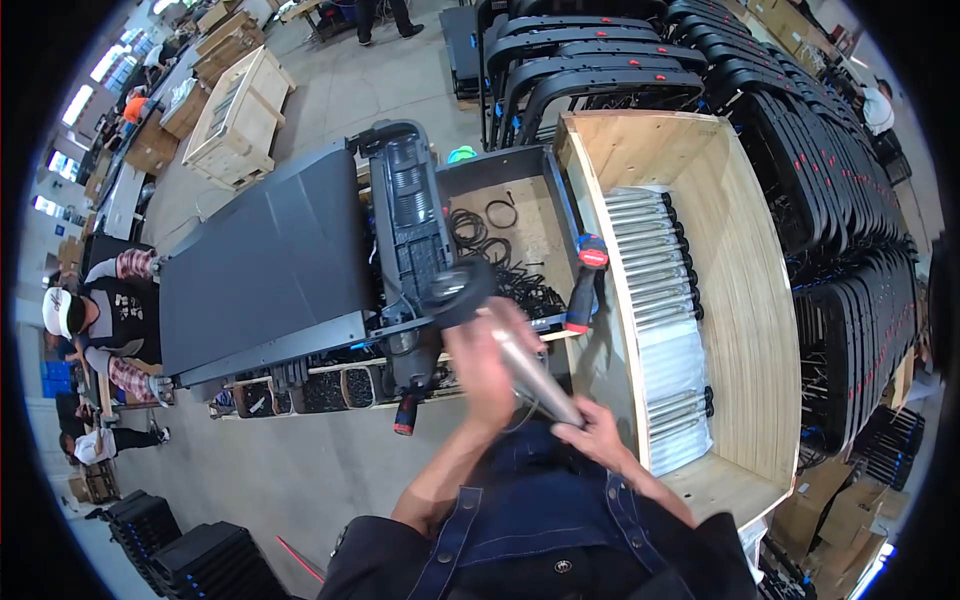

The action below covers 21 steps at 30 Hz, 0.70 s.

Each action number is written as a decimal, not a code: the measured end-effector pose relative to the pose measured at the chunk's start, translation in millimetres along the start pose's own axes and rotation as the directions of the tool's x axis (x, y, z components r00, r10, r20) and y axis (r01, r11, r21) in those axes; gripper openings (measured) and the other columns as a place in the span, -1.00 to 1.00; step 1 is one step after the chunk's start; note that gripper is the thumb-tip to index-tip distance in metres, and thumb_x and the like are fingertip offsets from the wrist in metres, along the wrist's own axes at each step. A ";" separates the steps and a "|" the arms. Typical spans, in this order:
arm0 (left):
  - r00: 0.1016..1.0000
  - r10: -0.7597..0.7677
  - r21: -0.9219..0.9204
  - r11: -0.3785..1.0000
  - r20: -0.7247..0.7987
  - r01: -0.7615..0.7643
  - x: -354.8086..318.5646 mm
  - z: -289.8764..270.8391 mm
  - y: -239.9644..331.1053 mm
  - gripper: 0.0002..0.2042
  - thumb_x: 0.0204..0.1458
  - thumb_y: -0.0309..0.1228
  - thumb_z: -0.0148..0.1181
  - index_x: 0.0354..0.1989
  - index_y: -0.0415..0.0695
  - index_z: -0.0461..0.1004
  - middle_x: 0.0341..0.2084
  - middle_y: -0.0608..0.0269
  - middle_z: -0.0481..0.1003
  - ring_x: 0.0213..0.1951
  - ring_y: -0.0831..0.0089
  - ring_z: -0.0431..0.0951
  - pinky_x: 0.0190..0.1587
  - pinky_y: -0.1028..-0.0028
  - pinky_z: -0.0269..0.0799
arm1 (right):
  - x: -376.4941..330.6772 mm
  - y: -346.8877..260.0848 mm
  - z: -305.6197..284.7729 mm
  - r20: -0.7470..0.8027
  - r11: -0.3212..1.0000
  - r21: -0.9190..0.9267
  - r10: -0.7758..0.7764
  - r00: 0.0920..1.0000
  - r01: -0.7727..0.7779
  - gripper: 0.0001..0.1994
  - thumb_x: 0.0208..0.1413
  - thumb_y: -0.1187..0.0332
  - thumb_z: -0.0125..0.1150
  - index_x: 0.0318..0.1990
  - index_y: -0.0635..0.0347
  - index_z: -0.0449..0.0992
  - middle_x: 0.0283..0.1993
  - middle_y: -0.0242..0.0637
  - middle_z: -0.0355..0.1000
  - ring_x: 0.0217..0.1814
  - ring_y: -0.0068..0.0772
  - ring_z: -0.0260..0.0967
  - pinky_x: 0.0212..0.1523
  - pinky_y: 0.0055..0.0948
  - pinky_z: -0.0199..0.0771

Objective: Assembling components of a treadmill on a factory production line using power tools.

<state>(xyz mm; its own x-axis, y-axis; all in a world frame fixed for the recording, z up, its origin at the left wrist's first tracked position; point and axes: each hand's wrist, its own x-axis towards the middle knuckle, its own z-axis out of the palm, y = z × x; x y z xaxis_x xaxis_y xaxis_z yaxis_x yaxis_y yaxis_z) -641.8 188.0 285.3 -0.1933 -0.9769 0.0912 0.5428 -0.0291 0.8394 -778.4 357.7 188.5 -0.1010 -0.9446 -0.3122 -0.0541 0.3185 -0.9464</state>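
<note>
Near the middle of the frame, a little below centre, the person has both hands wrapped round a silvery metal roller tube point(535, 375) with a black end cap point(458, 293). The left hand point(492, 362) is clamped on the upper stretch near the cap; the right hand point(592, 432) is closed on the lower end, close to the denim apron point(540, 520). The tube slants up toward the dark treadmill frame point(405, 230) lying across the centre.

To my eye the capped end is being brought to the frame's side. Doing it well probably means keeping the tube in line with its seat, steering with the lower hand and steadying with the upper, not forcing the cap in crooked.

More tubes lie stacked in the wooden crate point(745, 290) at right; a red-and-black screwdriver point(585, 285) rests on the crate's left edge beside a tray of black rings point(505, 235).
</note>
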 end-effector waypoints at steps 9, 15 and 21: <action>0.990 -0.133 0.393 0.913 0.036 0.108 8.7 -125.3 112.7 -0.52 0.20 -0.12 0.24 0.02 -0.34 0.43 -0.32 0.14 0.50 -0.51 0.52 0.47 -0.47 0.50 0.42 | 240.2 2.9 51.1 0.090 0.992 0.114 -0.070 0.993 0.060 -0.76 0.22 0.25 0.29 -0.15 0.27 0.60 -0.35 -0.33 0.56 -0.35 -0.54 0.48 -0.26 -0.47 0.52; 0.851 -0.523 0.558 0.690 -0.056 0.461 3.4 -157.2 71.0 -0.59 0.24 -0.18 0.18 0.11 -0.25 0.46 -0.05 0.19 0.48 -0.02 0.31 0.48 0.11 0.30 0.35 | 430.6 151.4 26.6 -0.484 0.768 -0.414 0.268 0.833 -0.488 -0.50 0.09 -0.01 0.37 -0.26 0.41 0.61 -0.46 -0.12 0.59 -0.43 -0.18 0.59 -0.38 -0.20 0.57; 0.659 -0.683 0.242 0.613 -0.316 0.752 5.9 -161.7 47.6 -0.60 0.27 -0.21 0.11 0.18 -0.15 0.37 -0.25 0.33 0.47 -0.33 0.60 0.43 -0.29 0.54 0.36 | 487.2 171.6 38.7 -0.452 0.727 -0.219 0.515 0.728 -0.651 -0.49 0.04 -0.02 0.36 -0.16 0.36 0.65 -0.12 0.16 0.59 0.03 0.18 0.55 0.07 -0.08 0.48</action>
<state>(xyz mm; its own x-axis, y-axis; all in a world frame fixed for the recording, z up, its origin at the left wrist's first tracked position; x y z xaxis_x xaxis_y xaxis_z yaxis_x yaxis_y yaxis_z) -485.0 146.7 239.1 -0.2396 -0.6908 -0.6822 -0.0103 -0.7008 0.7133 -798.4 -50.9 -129.2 -0.5508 -0.4878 -0.6772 -0.1915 0.8636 -0.4663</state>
